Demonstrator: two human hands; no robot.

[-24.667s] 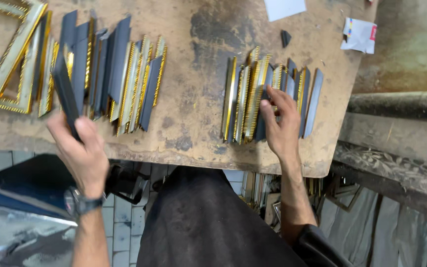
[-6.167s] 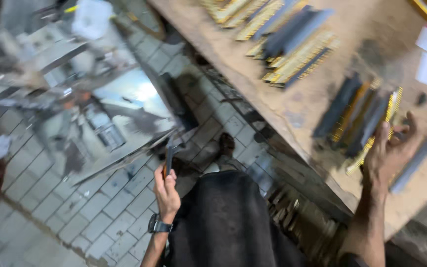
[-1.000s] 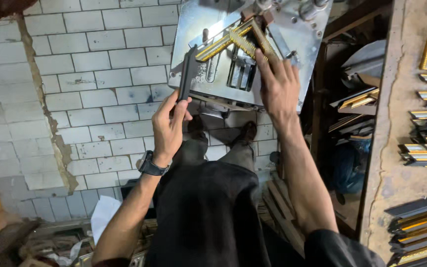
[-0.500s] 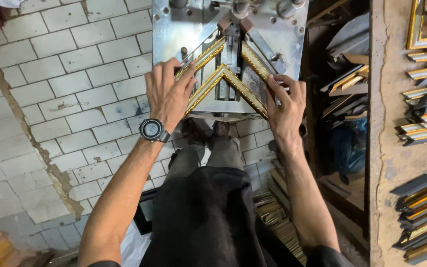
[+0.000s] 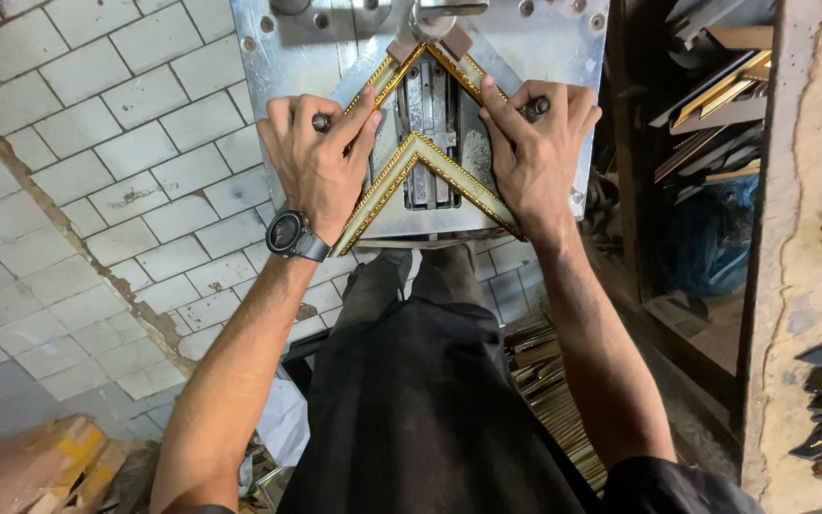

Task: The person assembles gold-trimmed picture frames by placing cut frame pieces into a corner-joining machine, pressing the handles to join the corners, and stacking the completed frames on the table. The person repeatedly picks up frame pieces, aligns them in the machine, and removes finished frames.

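Top centre of frame: L hand (image 5: 321, 157) & R hand (image 5: 535, 152) both pressed flat on gold frame mouldings (image 5: 418, 152), mitred into a V on the steel joiner table (image 5: 268, 57). Wristwatch (image 5: 289, 233) on L wrist.

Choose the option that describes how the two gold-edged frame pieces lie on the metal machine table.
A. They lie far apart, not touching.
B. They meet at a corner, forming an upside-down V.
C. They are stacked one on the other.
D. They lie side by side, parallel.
B: the left frame piece and the right frame piece join at a mitred point on the machine table, with the left hand and the right hand each pressing one down.
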